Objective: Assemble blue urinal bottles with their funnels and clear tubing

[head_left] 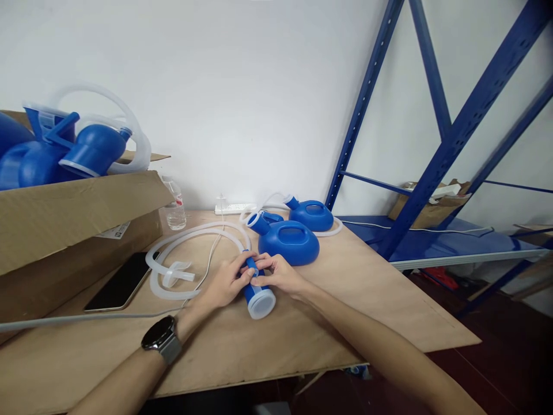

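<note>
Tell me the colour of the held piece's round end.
Whitish and translucent; the round end shows best in the head view.

The wall (242, 104) is softly lit at upper centre. The floor (496, 374) is left dim at lower right; the rack (464, 128) is slanted by lens distortion.

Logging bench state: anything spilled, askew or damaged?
No spill or damage visible. Mildly odd: the cardboard carton looks overfull, with blue plastic bottles and translucent tubing rising out of it. The held blue fitting looks intact, though partly hidden.
</note>
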Available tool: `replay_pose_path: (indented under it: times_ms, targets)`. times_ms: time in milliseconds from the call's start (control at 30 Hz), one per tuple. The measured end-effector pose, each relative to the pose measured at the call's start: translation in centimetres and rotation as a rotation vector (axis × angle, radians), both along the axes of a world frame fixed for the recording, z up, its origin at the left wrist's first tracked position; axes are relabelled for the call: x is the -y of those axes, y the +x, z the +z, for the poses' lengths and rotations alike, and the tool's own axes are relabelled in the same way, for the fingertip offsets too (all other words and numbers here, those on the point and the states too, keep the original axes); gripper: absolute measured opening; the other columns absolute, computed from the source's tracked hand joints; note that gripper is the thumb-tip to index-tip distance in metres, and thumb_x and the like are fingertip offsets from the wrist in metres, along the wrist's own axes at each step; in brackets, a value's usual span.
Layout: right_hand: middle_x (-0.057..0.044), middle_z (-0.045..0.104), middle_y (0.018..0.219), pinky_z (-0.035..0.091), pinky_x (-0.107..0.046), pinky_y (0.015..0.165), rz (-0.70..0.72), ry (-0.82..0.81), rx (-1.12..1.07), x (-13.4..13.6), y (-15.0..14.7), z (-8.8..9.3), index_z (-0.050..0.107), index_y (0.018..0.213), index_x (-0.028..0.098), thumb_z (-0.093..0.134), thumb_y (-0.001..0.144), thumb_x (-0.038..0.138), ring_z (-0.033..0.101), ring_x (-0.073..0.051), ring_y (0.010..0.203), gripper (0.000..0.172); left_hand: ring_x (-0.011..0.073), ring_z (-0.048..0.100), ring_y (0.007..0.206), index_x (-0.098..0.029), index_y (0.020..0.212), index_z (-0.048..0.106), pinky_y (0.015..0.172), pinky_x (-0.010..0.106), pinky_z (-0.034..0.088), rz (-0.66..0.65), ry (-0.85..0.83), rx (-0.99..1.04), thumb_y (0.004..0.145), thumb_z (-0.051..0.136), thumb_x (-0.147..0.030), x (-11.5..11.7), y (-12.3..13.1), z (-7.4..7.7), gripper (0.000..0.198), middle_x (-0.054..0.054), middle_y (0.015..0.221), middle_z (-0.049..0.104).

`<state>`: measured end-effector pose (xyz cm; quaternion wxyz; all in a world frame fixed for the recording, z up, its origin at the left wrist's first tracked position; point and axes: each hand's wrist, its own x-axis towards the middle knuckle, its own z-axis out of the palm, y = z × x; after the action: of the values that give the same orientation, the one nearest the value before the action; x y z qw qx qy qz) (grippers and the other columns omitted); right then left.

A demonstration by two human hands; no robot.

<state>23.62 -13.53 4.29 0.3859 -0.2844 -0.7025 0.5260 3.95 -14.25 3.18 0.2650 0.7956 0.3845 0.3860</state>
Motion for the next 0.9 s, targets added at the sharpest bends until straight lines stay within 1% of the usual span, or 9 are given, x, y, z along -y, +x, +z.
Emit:
replay_pose_path:
  times_ms: [133,200,300,367,433,500,600,700,900]
  targets:
    - [-0.005,0.069,0.100,0.048,-0.040,0.101,0.016,0.111,0.037,-0.8,0.4,-0.5,0.083,0.084,0.023,0.088,0.069,0.051,0.060,-0.025,0.109,0.033,0.0276,0.068,0.104,-0.022,0.132,0.063,0.092,0.037,0.050,0.003,0.079,-0.085,0.096,0.047,-0.046,0.1,-0.1,0.1,0.046,0.010,0.125,0.072]
    - [-0.005,0.068,0.101,0.048,-0.039,0.103,0.004,0.183,0.079,-1.0,0.6,-0.5,0.082,0.084,0.023,0.085,0.072,0.054,0.060,-0.024,0.108,0.034,0.0261,0.069,0.097,-0.021,0.131,0.063,0.088,0.036,0.051,0.018,0.085,-0.096,0.095,0.046,-0.047,0.1,-0.1,0.1,0.047,0.010,0.118,0.074]
    - [-0.006,0.069,0.106,0.046,-0.041,0.107,0.040,0.295,0.153,-0.7,0.8,-0.1,0.081,0.095,0.024,0.073,0.085,0.057,0.058,-0.024,0.115,0.035,0.0239,0.067,0.085,-0.020,0.131,0.062,0.080,0.034,0.050,0.044,0.073,-0.088,0.094,0.046,-0.049,0.0,-0.1,0.0,0.049,0.007,0.100,0.075]
    - [-0.007,0.070,0.111,0.043,-0.043,0.110,0.087,0.376,0.185,-0.4,0.9,0.3,0.079,0.106,0.025,0.062,0.094,0.056,0.055,-0.024,0.120,0.037,0.0234,0.066,0.082,-0.019,0.129,0.062,0.078,0.033,0.050,0.052,0.070,-0.072,0.094,0.046,-0.050,-0.1,-0.1,-0.1,0.050,0.007,0.095,0.074]
    - [-0.007,0.070,0.115,0.042,-0.044,0.113,0.102,0.457,0.198,-0.1,0.8,0.4,0.075,0.115,0.025,0.054,0.100,0.052,0.053,-0.024,0.124,0.038,0.0239,0.066,0.083,-0.019,0.128,0.063,0.080,0.034,0.050,0.054,0.077,-0.056,0.093,0.046,-0.051,-0.2,-0.2,-0.2,0.050,0.007,0.096,0.074]
    - [-0.008,0.070,0.115,0.041,-0.043,0.114,0.081,0.524,0.206,0.1,0.7,0.3,0.073,0.117,0.024,0.049,0.103,0.048,0.053,-0.024,0.125,0.037,0.0250,0.067,0.086,-0.018,0.127,0.063,0.083,0.035,0.051,0.055,0.085,-0.043,0.094,0.045,-0.052,-0.2,-0.3,-0.3,0.051,0.009,0.098,0.074]
    - [-0.009,0.069,0.113,0.043,-0.043,0.113,0.025,0.590,0.228,0.3,0.4,-0.1,0.072,0.115,0.023,0.045,0.105,0.044,0.054,-0.024,0.125,0.036,0.0270,0.068,0.095,-0.018,0.128,0.063,0.089,0.037,0.051,0.051,0.075,-0.039,0.095,0.045,-0.051,-0.2,-0.5,-0.5,0.050,0.011,0.106,0.075]
    - [-0.010,0.069,0.113,0.045,-0.044,0.111,0.001,0.653,0.268,0.4,0.4,-0.5,0.070,0.115,0.023,0.044,0.105,0.042,0.056,-0.025,0.122,0.034,0.0285,0.067,0.106,-0.020,0.130,0.063,0.095,0.038,0.050,0.064,0.072,-0.037,0.095,0.047,-0.049,-0.2,-0.6,-0.7,0.048,0.011,0.116,0.074]
    - [-0.012,0.071,0.113,0.050,-0.046,0.106,-0.038,0.753,0.275,0.1,0.5,-0.5,0.071,0.112,0.022,0.048,0.103,0.035,0.061,-0.027,0.116,0.029,0.0296,0.067,0.112,-0.019,0.134,0.062,0.099,0.041,0.050,0.096,0.090,-0.053,0.097,0.046,-0.048,-0.1,-0.1,-0.9,0.049,0.013,0.123,0.073]
